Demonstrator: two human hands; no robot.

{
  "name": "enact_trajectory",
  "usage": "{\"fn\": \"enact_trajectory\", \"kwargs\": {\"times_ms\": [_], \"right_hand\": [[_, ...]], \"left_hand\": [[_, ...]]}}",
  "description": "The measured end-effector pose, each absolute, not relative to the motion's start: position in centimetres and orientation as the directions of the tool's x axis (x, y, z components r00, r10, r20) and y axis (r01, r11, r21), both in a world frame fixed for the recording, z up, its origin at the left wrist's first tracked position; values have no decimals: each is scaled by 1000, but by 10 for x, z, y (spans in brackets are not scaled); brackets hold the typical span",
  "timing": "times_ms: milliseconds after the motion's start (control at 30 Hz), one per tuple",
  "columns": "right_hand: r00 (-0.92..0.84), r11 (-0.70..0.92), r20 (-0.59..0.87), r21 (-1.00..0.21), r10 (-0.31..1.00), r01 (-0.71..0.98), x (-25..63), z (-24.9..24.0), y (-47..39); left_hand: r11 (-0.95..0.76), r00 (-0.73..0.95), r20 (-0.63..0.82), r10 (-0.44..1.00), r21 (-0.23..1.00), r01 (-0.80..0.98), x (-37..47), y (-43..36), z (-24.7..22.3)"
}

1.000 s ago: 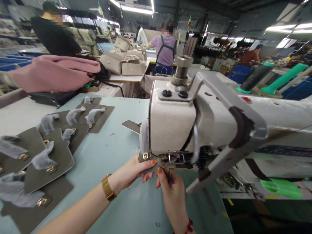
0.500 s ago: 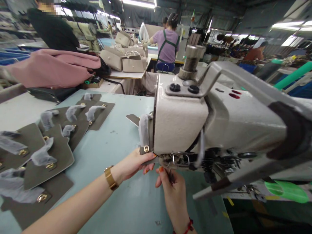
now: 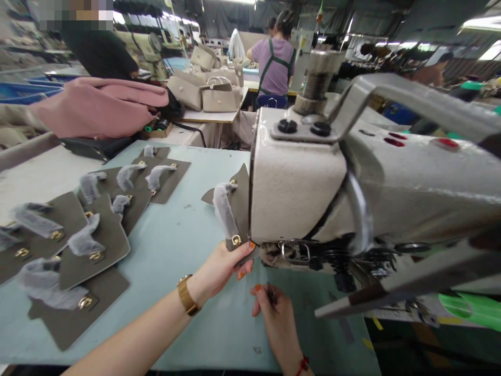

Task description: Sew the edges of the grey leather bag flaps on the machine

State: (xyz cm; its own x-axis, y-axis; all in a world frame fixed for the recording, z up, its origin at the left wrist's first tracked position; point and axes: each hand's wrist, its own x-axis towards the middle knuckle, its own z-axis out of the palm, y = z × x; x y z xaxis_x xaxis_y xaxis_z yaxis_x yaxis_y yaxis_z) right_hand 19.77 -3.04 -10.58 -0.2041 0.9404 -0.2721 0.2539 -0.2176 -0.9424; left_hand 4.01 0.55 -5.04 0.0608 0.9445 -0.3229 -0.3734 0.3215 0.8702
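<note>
A grey-brown bag panel (image 3: 243, 201) sticks out to the left from behind the sewing machine head (image 3: 297, 183). Its handle (image 3: 224, 209) is wrapped in whitish film and fixed with gold fittings. My left hand (image 3: 223, 266), wearing a gold watch, pinches the panel's near corner between thumb and fingers. Just right of and below it, my right hand (image 3: 277, 318) is closed, with a small dark metal thing partly hidden in the fingers. A gap separates the right hand from the panel. The machine head hides the panel's right side.
Several similar panels (image 3: 102, 245) with wrapped handles lie overlapping on the left of the pale green table (image 3: 172, 230). A grey lever (image 3: 340, 305) juts out right of my right hand. Behind are pink material (image 3: 105, 107), beige bags (image 3: 219, 99) and a person in purple (image 3: 272, 68).
The panel has swung so that more of it shows left of the machine head. My right hand has moved slightly down, away from the left hand. The whole view has shifted a little.
</note>
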Motion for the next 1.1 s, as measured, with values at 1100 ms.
{"fn": "enact_trajectory", "kwargs": {"times_ms": [1100], "right_hand": [[-138, -477, -458, -811, 878, -339, 216, -120, -33]], "left_hand": [[498, 168, -473, 865, 849, -173, 114, -86, -57]]}}
